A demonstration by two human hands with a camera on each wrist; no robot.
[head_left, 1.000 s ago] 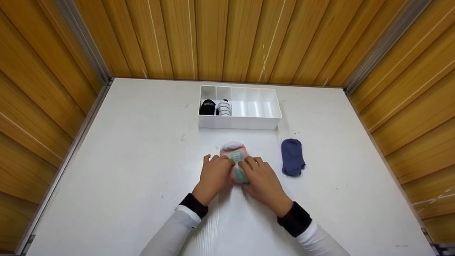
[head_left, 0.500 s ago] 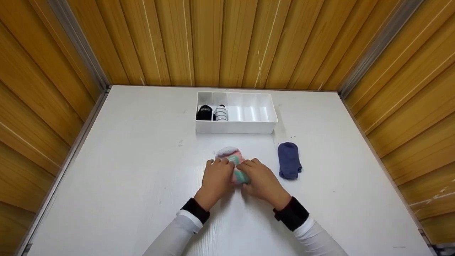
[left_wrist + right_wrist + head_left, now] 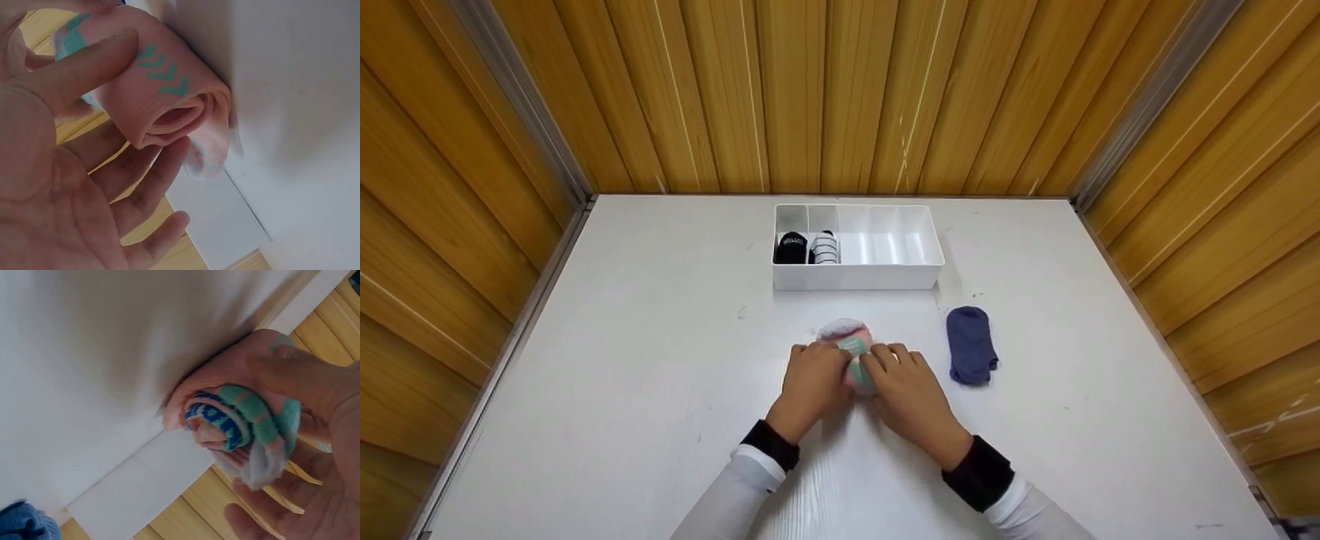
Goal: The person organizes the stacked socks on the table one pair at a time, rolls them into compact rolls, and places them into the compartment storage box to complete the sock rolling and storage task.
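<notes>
1. Head view: the pink sock (image 3: 851, 352) lies on the white tabletop (image 3: 622, 390), in the middle between the side edges and nearer the front edge than the back one. It is being rolled up.
2. The left hand (image 3: 812, 382) and the right hand (image 3: 909, 391) are close together. Each one holds an end of the roll, with the thumb on top and the fingers curled under it.
3. To roll it well, I think both hands should press the same and turn together. Then the roll stays tight and straight, and no end sticks out.
4. The loose pale end (image 3: 264, 464) at the side may need tucking in, or the roll could pop open.
5. The sock looks soft and thick. It is pink with green arrow marks (image 3: 163, 70), green stripes and some blue letters (image 3: 216, 417). From the end it looks like a snail shell.
6. A flat blue sock (image 3: 971, 346) lies to the right of the hands, not touching them.
7. A white plastic box (image 3: 855, 277) sits near the back edge of the tabletop. It has smooth hard walls and small rooms inside.
8. A black roll (image 3: 790, 248) fills the leftmost room. A striped roll (image 3: 825, 248) sits in the room next to it.
</notes>
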